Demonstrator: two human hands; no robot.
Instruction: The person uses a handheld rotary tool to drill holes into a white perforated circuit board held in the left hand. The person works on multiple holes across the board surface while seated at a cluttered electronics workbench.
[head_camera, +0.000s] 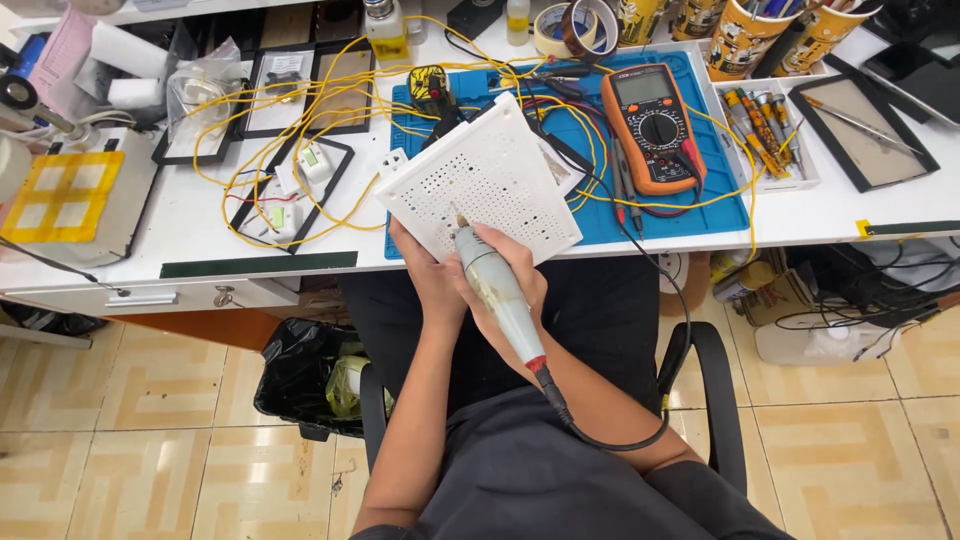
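Observation:
A white perforated square panel (487, 185) is tilted up over the desk's front edge. My left hand (425, 272) holds it from below at its near edge. My right hand (512, 272) grips a grey pen-shaped powered tool (495, 295) with a red collar and a black cord (610, 440). The tool's tip touches the panel's perforated face near its lower middle. Both hands are close together above my lap.
A blue mat (710, 205) carries an orange multimeter (650, 125) and tangled yellow wires (300, 110). Black trays (290, 190) lie to the left, a tool tray (765, 130) and cups to the right. A black bin (305, 380) stands under the desk; chair arms flank me.

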